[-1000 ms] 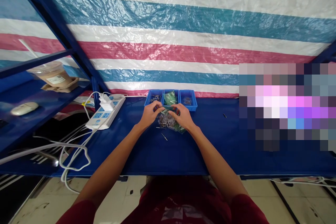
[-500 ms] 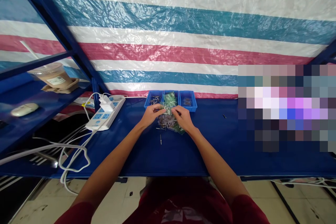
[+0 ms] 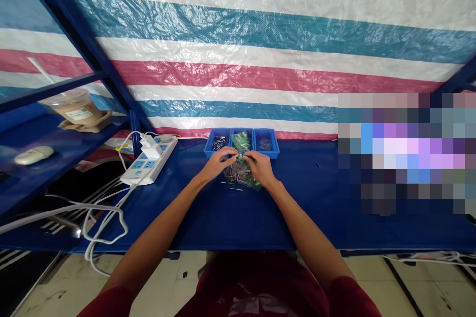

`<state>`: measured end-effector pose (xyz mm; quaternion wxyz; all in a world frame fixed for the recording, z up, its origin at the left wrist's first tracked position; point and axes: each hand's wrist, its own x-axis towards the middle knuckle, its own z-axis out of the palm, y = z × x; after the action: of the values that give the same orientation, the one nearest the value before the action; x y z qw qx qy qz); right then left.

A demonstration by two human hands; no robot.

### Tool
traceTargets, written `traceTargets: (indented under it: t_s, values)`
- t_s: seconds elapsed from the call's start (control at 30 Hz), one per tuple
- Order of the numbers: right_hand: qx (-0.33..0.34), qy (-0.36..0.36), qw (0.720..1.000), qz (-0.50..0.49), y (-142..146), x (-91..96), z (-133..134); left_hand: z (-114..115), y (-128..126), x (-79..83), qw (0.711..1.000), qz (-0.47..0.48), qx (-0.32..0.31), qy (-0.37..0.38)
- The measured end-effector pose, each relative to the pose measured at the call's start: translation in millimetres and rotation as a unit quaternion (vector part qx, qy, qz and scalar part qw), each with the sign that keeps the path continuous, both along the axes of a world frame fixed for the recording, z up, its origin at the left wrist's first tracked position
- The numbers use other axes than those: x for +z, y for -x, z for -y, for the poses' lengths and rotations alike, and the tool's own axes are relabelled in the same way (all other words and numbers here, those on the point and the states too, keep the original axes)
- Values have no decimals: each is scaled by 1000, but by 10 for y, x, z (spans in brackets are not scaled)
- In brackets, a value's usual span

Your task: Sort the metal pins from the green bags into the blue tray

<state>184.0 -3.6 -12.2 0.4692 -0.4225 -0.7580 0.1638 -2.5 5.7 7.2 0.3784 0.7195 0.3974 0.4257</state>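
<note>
Both hands meet over a small pile in front of the blue bins. My left hand (image 3: 219, 164) pinches one edge of a small clear, greenish plastic bag (image 3: 240, 157). On its other side, my right hand (image 3: 259, 165) grips the same bag between thumb and fingers. What the bag contains is too small to make out. Just below the hands lies a pile of pin-like metal pieces, apparently rivets (image 3: 231, 176), mixed with clear and green plastic bags (image 3: 254, 184). One loose rivet (image 3: 236, 189) lies crosswise at the pile's near edge.
Behind the hands stands a blue three-compartment bin (image 3: 275, 150) with metal pieces, green bags and clear bags. A white power strip (image 3: 148, 166) with cables lies left. A small dark piece (image 3: 318, 164) lies right. A cup (image 3: 78, 109) and mouse (image 3: 34, 155) rest on the left shelf.
The bag between my fingers looks smaller and more bunched, and my hands have shifted slightly. The rivet that pointed toward me now lies crosswise, nearer the pile.
</note>
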Motion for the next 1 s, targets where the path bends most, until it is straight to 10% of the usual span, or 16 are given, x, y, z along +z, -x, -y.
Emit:
traceTargets:
  t_s: [0.2,0.37,0.73,1.0]
  values:
    - [5,84,993,-85,-6,42,41,-19,7,-47,997,55,34,42]
    - [33,-30,999,-23,4,56,37,5,-2,-17,987,125,38,90]
    - [27,65,996,-60,27,31,41,9,-24,-22,999,23,6,25]
    - [43,-81,995,-36,20,-45,-12,63,-44,19,993,89,30,75]
